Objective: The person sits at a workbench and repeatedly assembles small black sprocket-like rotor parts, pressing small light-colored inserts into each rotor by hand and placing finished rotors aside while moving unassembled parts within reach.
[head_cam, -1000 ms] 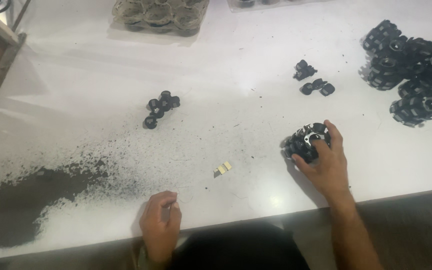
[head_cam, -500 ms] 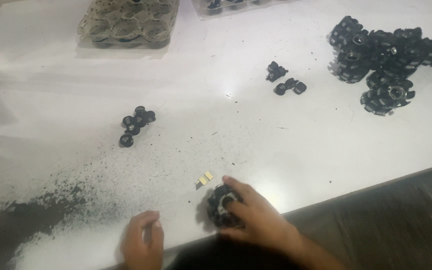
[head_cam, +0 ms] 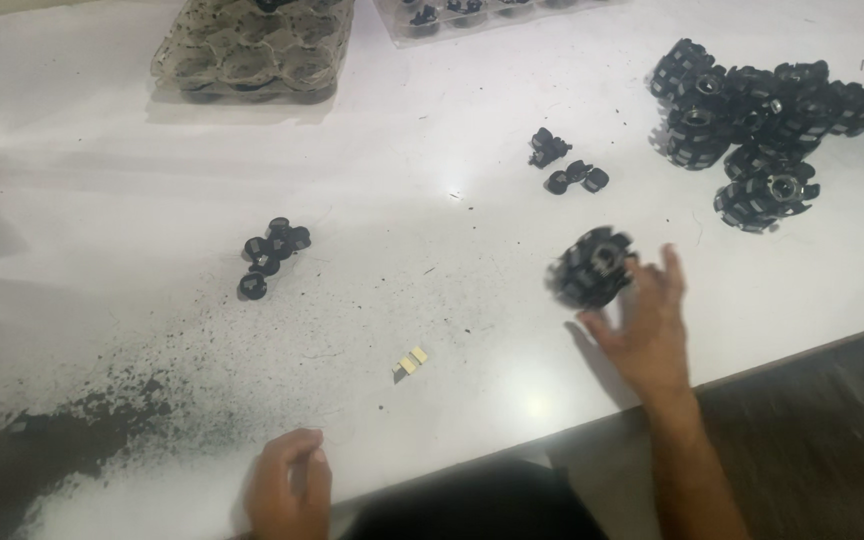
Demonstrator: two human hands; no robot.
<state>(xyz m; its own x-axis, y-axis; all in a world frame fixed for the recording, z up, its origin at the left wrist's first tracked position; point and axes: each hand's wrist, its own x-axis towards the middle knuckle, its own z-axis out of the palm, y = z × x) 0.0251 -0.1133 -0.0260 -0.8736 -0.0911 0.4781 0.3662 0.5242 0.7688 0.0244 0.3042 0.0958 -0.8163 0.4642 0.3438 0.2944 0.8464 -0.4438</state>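
By the right hand (head_cam: 647, 330), a blurred black ribbed wheel (head_cam: 592, 266).

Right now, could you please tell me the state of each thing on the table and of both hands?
Right hand: open, fingers spread, at the black wheel.
Black wheel: blurred, beside the fingertips; contact unclear.
Left hand: curled at the table edge, holding nothing visible.
Wheel pile: heaped at the far right.
Small black parts: clustered.
Dark powder: spilled, scattered.
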